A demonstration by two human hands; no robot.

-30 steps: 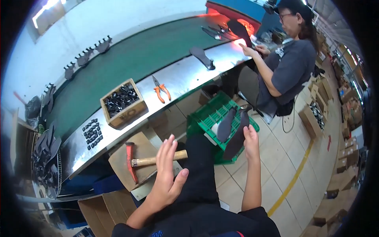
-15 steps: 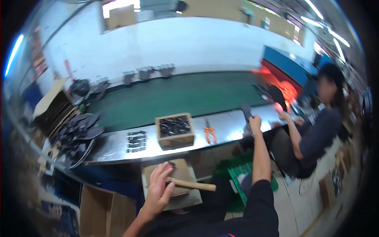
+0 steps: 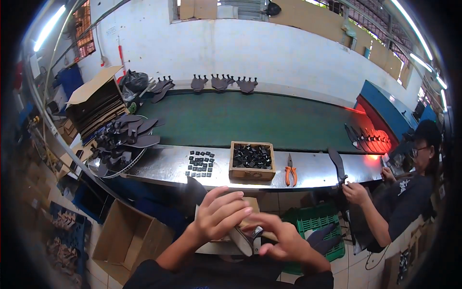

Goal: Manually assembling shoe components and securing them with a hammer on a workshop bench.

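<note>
A dark shoe sole slants beneath my left hand, its far end showing beyond the fingers. The left fingers are closed across the sole, with the thumb hidden. My right hand is close beside it, slightly blurred, thumb and fingers apart, its fingertips near the left fingers. Between the two hands is something small and shiny that I cannot make out. A bit of tan wooden handle shows behind the right hand. Below both hands lies a work block, mostly covered by them.
Ahead on the metal ledge are small black pieces in rows, a wooden box of black pieces and orange-handled pliers. A basket of soles stands left, a green crate right. A co-worker holds another sole.
My right hand has come back from the ledge at the right to beside my left hand. A sole now lies under my left hand, which was over the block. The view has turned right.
</note>
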